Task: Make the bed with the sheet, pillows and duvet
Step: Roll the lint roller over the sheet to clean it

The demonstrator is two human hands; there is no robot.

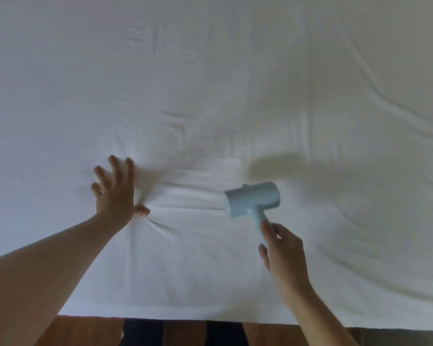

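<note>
Our left hand (114, 188), fingers spread, presses the white sheet (210, 83) flat at lower left. Our right hand (281, 248) grips a pale blue handheld steamer (251, 199) at lower centre. The bunched folds beside the palm may set as creases.

Handle (263, 229) hidden (partly) by right hand (284, 250).

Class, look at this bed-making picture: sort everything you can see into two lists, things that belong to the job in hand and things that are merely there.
Belonging to the job:
white sheet, spread over the bed
left hand, pressing flat on the sheet
right hand, gripping the handle of the pale blue handheld device

Merely there:
wooden floor below the bed's edge
the person's dark legs
</note>
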